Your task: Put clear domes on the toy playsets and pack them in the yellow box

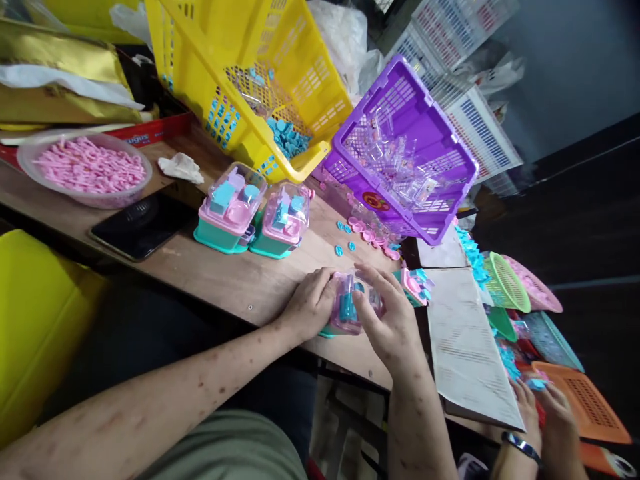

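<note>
My left hand and my right hand both grip a small toy box with a clear lid, pink rim and teal base, at the near edge of the wooden table. Blue and pink pieces show through the lid. Two finished toy boxes stand side by side farther back. An open tray of pink and blue pieces lies just right of my right hand. Loose blue and pink small parts are scattered behind it.
A tilted yellow basket holds blue parts; a purple basket holds clear lids. A bowl of pink pieces and a black phone lie at left. Another person's hands work at lower right beside small coloured baskets.
</note>
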Demonstrator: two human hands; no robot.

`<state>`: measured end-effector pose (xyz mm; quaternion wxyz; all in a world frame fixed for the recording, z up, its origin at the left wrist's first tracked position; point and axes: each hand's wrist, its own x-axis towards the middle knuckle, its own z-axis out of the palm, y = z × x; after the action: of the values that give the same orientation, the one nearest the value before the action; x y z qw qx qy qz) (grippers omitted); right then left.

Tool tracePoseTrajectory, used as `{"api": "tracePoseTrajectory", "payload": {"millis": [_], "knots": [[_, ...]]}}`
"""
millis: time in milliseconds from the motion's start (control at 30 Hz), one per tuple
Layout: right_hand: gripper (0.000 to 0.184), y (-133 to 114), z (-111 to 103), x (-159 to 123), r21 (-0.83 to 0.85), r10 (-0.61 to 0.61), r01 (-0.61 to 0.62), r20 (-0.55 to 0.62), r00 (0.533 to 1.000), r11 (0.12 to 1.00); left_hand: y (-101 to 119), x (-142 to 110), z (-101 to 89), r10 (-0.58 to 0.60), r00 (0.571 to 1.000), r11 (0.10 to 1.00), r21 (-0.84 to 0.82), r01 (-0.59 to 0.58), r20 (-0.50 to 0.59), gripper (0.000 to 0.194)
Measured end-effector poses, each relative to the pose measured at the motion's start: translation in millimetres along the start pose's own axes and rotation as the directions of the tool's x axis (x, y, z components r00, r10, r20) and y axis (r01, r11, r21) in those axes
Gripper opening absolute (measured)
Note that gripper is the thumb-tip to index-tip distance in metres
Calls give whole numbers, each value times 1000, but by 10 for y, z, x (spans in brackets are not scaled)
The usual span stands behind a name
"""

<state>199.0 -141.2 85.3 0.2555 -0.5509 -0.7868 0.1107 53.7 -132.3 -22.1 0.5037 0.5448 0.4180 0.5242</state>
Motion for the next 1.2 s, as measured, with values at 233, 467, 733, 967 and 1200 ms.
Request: {"api": "tracePoseTrajectory", "payload": {"millis": [233,467,733,967,1200], "knots": [[38,-13,69,-81,84,108,-103,-61,992,991,-50,24,76,-55,998,998,4,55,-39,26],[45,8,94,-84,78,121,-118,-29,992,990,-84,20,44,-22,1000,996,-83,21,-11,29],[58,-51,-133,298,-139,138,-117,148,979,983,-117,68,-126,-148,988,922,-356,153,43,35],[47,6,293,644,-161,306,-280,171,937,946,62,-258,-606,30,999,980,-197,-24,26,21],[64,115,165,470,38,310,-312,61,949,949,207,-363,-526,42,960,995,73,-64,276,15]]}}
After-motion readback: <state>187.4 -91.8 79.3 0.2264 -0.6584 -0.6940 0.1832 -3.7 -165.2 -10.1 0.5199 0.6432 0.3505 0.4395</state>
